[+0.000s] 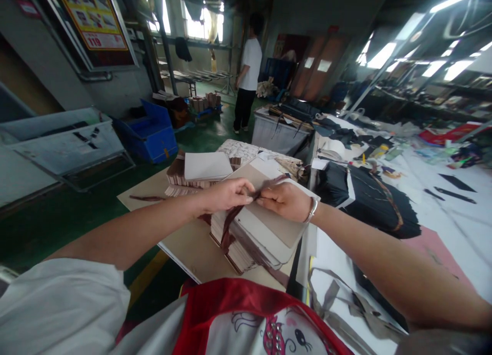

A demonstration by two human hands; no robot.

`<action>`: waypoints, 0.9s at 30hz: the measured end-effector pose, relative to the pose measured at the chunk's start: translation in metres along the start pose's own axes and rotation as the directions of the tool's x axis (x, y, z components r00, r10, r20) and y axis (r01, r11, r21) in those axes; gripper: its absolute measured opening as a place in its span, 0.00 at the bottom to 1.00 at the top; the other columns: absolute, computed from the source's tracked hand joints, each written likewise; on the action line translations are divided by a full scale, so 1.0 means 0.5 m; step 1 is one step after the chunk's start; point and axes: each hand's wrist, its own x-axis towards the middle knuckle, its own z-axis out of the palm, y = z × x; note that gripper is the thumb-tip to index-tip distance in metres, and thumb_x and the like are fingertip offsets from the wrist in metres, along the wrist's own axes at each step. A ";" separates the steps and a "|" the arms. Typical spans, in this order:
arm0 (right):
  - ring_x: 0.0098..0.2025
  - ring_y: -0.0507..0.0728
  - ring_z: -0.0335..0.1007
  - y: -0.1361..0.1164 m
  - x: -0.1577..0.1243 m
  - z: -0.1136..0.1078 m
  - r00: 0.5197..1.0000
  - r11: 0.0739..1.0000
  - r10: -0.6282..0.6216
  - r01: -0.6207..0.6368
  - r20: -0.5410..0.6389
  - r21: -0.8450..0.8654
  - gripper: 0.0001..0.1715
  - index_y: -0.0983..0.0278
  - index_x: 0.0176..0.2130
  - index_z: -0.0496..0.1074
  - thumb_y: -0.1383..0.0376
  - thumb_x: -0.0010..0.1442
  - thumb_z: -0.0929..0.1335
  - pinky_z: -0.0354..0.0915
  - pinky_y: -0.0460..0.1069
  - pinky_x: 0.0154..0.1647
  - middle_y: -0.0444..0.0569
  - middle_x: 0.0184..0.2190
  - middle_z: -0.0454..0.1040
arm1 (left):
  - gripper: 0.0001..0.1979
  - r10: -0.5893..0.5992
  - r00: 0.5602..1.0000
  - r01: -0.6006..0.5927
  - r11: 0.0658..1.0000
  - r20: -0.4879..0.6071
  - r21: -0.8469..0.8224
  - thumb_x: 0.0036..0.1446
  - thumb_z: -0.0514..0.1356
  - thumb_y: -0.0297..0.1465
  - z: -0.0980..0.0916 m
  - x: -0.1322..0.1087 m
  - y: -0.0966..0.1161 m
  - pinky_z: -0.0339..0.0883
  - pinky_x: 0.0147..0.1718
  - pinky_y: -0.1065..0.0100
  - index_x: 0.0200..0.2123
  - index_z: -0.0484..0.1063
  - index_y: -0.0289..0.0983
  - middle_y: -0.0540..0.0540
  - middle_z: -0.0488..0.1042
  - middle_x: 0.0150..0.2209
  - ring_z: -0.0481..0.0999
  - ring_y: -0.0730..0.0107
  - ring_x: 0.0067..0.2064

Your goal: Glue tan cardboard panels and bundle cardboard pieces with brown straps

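My left hand [230, 193] and my right hand [282, 200] meet above a stack of cut sheets [246, 247], with fingers pinched on a brown fabric strip [230, 224]. The strip runs down the near side of the stack, and a loose end shows past my right hand. Beige boards [269, 227] top the stack, which rests on a large tan board [180, 242]. Behind my left hand sits another stack of pieces [184, 181] with a white card [213, 165] on top.
At right, a bundle of black pieces [369, 196] lies tied on a white table [457, 211]. Loose grey strips [346, 298] lie near my right forearm. Beyond are a blue bin [148, 132], a pale cart [73, 140] and a standing person [249, 68].
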 end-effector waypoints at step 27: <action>0.19 0.47 0.47 -0.026 0.048 0.001 0.958 0.812 0.065 -0.213 0.279 0.543 0.28 0.66 0.26 0.63 0.48 0.63 0.55 0.49 0.44 0.22 0.37 0.15 0.52 | 0.19 0.302 0.948 -0.119 0.050 0.098 0.992 0.64 0.45 0.39 0.005 -0.043 -0.009 0.57 0.28 0.67 0.30 0.69 0.36 0.47 0.71 0.26 0.71 0.68 0.31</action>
